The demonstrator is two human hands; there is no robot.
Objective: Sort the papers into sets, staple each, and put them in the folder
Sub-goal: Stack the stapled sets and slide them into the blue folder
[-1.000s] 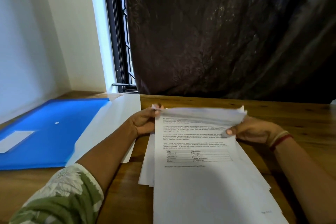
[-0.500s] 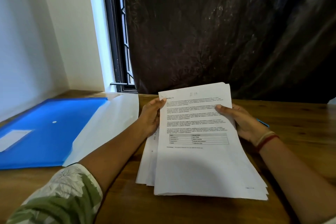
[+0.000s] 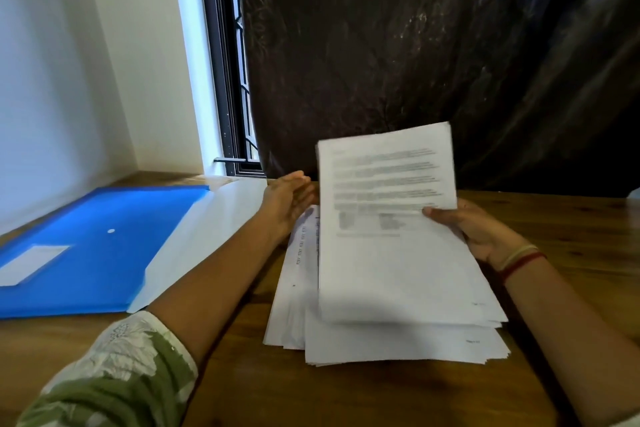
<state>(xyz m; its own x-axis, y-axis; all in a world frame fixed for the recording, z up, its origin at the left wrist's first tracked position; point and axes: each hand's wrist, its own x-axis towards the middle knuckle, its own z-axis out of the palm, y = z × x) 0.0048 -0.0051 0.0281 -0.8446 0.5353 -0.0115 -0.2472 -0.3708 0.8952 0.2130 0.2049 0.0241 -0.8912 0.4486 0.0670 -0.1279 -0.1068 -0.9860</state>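
A sheaf of papers (image 3: 391,253) is gripped, tilted up, by the right hand (image 3: 474,232), to the right of the blue folder (image 3: 97,246) lying on the table (image 3: 571,225). The left hand (image 3: 287,201) is held between folder and sheaf, its fingers (image 3: 301,184) straight and empty.

Single head cam, wide-angle; faces fwd and down across table (image 3: 571,218) toward dark curtain (image 3: 415,45); close above papers (image 3: 398,270)

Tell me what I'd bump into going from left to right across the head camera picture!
blue folder → white sheet → left hand, open → held papers → right hand, gripping those papers. The pile lying under the held papers overlaps them, so it is left out.
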